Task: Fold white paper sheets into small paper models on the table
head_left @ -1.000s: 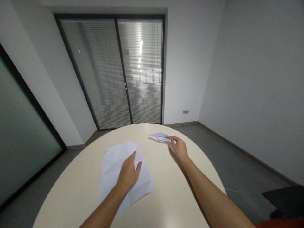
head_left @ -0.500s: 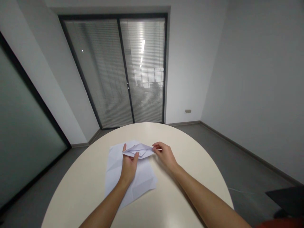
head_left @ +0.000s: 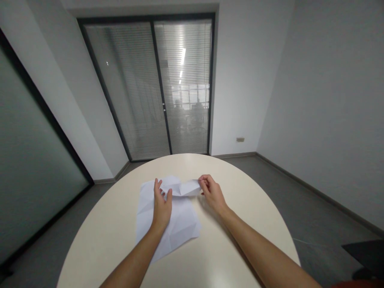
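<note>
A strip of folded white paper [head_left: 189, 188] hangs in the air above the table, with creases along it. Its right end is pinched between the thumb and fingers of my right hand [head_left: 213, 195]. My left hand [head_left: 162, 208] is at the other end, fingers spread and thumb up; the paper's left end lies between them, and whether they touch it is unclear. Beneath lies a larger creased sheet of white paper [head_left: 180, 224] on the table, partly covered by my left hand and forearm.
The round cream table [head_left: 240, 208] fills the foreground. Beyond it are glazed doors with blinds [head_left: 189, 128] and a white wall [head_left: 240, 80]. A frosted glass panel [head_left: 30, 152] stands at the left. A dark object [head_left: 366, 254] shows at lower right.
The folded paper has turned and opened from a pointed, layered shape into a longer strip. My right hand has moved slightly right and up; my left fingers have loosened.
</note>
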{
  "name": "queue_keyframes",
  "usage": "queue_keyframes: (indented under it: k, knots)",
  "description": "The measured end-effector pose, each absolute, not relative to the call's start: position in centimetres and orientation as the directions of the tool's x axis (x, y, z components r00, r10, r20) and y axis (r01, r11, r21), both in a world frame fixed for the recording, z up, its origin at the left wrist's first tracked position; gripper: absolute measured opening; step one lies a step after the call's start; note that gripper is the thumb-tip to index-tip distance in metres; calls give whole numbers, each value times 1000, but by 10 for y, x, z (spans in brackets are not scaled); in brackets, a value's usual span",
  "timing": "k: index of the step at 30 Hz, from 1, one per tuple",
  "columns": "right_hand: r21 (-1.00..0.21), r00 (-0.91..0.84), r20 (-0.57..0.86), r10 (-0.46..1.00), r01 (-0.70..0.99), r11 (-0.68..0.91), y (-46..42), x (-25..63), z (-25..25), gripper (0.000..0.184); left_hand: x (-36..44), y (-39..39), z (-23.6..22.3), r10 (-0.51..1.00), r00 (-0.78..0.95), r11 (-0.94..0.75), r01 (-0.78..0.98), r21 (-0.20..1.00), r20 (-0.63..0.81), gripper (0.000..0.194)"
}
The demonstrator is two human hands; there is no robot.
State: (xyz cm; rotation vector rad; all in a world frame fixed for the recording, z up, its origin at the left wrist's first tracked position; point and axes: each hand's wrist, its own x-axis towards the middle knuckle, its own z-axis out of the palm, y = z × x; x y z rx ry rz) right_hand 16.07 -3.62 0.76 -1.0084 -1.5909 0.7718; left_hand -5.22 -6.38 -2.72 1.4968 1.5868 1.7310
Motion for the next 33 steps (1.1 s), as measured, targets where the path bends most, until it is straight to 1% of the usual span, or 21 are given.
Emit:
queue_keyframes:
  k: [3, 5, 7, 9, 11, 12, 14, 17, 19, 21, 23, 26, 29, 33]
  knots:
    - [-874, -69, 450, 891, 174, 454, -38, 161, 12, 29, -51, -66, -26, 807, -264, -355, 500, 790, 529, 42]
    - [-863, -53, 475, 878, 169, 477, -40, 162, 13, 28, -51, -68, -23, 795, -205, -382, 562, 734, 571, 33]
    - [-842, -41, 503, 863, 200, 501, -41, 163, 13, 25, -50, -71, -19, 765, -254, -360, 593, 720, 592, 37]
    - [-809, -21, 542, 840, 256, 529, -42, 163, 11, 21, -49, -74, -14, 730, -350, -309, 596, 741, 587, 42]
    - [-747, -28, 604, 796, 328, 578, -44, 163, 10, 19, -47, -77, -9, 762, -369, -282, 551, 786, 532, 37]
    - [-700, -57, 643, 764, 362, 616, -45, 163, 10, 18, -46, -79, -7, 801, -342, -281, 510, 813, 491, 34]
    - [-572, -177, 716, 675, 405, 713, -49, 160, 11, 18, -43, -80, -4, 867, -271, -290, 406, 867, 418, 35]
    - [-385, -414, 750, 516, 361, 849, -57, 152, 15, 19, -39, -80, -2, 909, -253, -272, 244, 931, 332, 42]
    - [-316, -531, 730, 431, 297, 901, -62, 146, 16, 21, -39, -79, -1, 913, -295, -234, 190, 954, 283, 45]
    - [-280, -599, 707, 377, 252, 926, -67, 139, 17, 22, -42, -76, -1, 899, -342, -212, 205, 955, 273, 43]
    - [-257, -635, 690, 346, 233, 938, -70, 135, 15, 21, -46, -73, -2, 882, -366, -215, 243, 946, 295, 40]
    - [-254, -626, 689, 365, 264, 931, -73, 133, 13, 17, -51, -69, -5, 880, -366, -213, 262, 941, 301, 37]
    - [-301, -544, 700, 462, 362, 882, -75, 133, 12, 23, -52, -67, -9, 889, -351, -202, 272, 941, 293, 36]
    - [-384, -437, 671, 599, 487, 785, -73, 134, 12, 30, -52, -69, -13, 876, -303, -237, 408, 882, 376, 29]
